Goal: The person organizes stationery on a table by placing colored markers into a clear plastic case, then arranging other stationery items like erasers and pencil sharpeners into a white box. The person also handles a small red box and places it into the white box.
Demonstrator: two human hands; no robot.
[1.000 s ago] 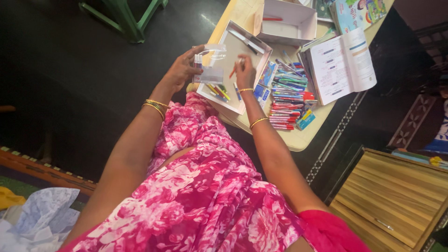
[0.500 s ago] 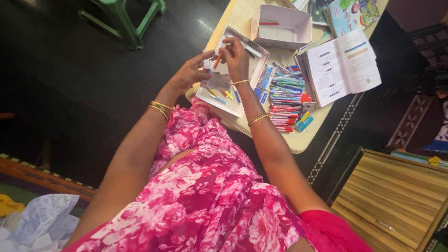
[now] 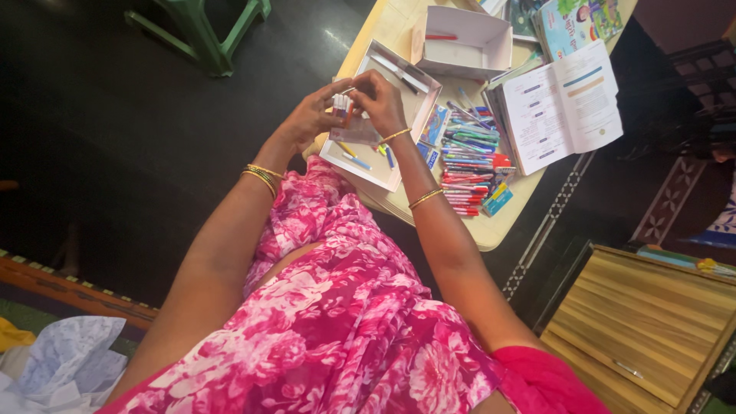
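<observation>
My left hand (image 3: 310,116) holds a small clear plastic pouch (image 3: 354,130) with a few pens standing in it. My right hand (image 3: 379,100) meets it from the right, fingers pinched at the pouch's mouth on an orange pen that is mostly hidden. Both hands hover over a shallow white box lid (image 3: 420,107) that holds a few loose pens (image 3: 360,161) at its near end.
A heap of coloured pens (image 3: 469,157) lies on the small cream table (image 3: 491,226) right of the lid. A white box (image 3: 464,38) and an open book (image 3: 563,103) sit behind. A green stool (image 3: 201,27) stands at the far left, a wooden cabinet (image 3: 652,322) at right.
My right hand lifted an orange pen out of the lid and carried it left to the pouch. My left hand drew the pouch slightly inward to meet it.
</observation>
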